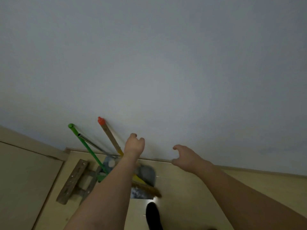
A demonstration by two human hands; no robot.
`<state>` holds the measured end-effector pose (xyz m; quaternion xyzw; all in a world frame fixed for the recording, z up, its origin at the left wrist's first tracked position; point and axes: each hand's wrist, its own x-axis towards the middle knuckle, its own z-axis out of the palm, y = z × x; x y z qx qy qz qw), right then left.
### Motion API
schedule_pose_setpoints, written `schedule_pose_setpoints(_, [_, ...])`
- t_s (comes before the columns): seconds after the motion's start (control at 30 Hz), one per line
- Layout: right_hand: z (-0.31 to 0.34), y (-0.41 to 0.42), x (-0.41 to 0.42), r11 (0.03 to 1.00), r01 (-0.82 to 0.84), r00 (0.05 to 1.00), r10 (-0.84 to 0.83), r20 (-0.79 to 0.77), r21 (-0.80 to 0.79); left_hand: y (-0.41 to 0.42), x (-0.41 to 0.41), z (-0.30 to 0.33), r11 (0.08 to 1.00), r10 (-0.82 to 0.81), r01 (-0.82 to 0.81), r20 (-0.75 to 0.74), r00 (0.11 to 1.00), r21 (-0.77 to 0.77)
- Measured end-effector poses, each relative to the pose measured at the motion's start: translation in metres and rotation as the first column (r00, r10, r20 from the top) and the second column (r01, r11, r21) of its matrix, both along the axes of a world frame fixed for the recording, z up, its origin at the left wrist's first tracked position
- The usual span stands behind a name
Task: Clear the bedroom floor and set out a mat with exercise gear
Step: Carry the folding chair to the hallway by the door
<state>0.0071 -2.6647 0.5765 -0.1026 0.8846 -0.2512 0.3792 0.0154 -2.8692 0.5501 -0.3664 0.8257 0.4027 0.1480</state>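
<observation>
**Operator:** Neither hand is gripping anything. The left hand point(134, 145) is being held up with its fingers loosely curled and empty, just beside the upper part of the orange-capped broom handle point(110, 136). The right hand point(184, 157) is being held out further right, thumb and fingers spread in an open curl, nothing enclosed.

**Checker:** Where is the task's item being located?

**Operator:** No mat or exercise gear is being shown. Cleaning tools are being stored against the wall point(166, 63) in the corner: the broom, a green-handled tool point(86, 146), a thin metal tube point(93, 143), and a grey dustpan point(147, 174) on the floor point(191, 196). A wooden frame point(73, 180) is lying to their left, beside the door point(25, 180).

**Checker:** Which relation is governing the coming move?

**Operator:** The broom handle's long axis is being leaned from the bristles point(149, 188) on the floor up and leftward to the orange cap. It is lying just left of the left hand, which is far nearer than the right. A grasp by the left hand is being judged likely; contact cannot be confirmed, since the forearm is hiding the lower handle.
</observation>
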Motion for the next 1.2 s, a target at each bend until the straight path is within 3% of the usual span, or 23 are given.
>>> schedule_pose_setpoints(0.1, [0.013,0.071,0.006,0.998,0.054,0.998,-0.053,-0.041,0.014,0.077,0.01,0.01,0.935,-0.339,0.342,0.046,0.94,-0.099])
schedule_pose_setpoints(0.2, [0.02,0.163,0.018,0.989,0.148,0.987,-0.147,-0.059,0.013,0.171,0.014,0.012,0.769,-0.596,0.61,0.131,0.793,-0.192])
schedule_pose_setpoints(0.43, [0.025,0.382,0.065,0.885,0.466,0.882,-0.463,-0.086,0.01,0.412,-0.007,0.023,0.348,-0.902,0.9,0.168,0.397,-0.261])
schedule_pose_setpoints(0.67, [0.014,0.577,0.115,0.627,0.779,0.626,-0.778,-0.051,-0.004,0.651,-0.019,0.033,-0.052,-0.989,0.961,0.148,-0.012,-0.272])
schedule_pose_setpoints(0.83, [-0.005,0.717,0.126,0.472,0.881,0.473,-0.881,-0.017,0.028,0.811,-0.029,0.011,-0.25,-0.964,0.94,0.152,-0.219,-0.233])
schedule_pose_setpoints(1.03, [-0.004,0.88,0.108,0.354,0.929,0.36,-0.932,-0.041,0.106,0.981,-0.068,-0.01,-0.37,-0.926,0.907,0.162,-0.342,-0.203])
schedule_pose_setpoints(1.2, [0.027,1.018,0.104,0.218,0.966,0.234,-0.965,-0.116,0.139,1.139,-0.087,0.009,-0.448,-0.893,0.87,0.146,-0.425,-0.207])
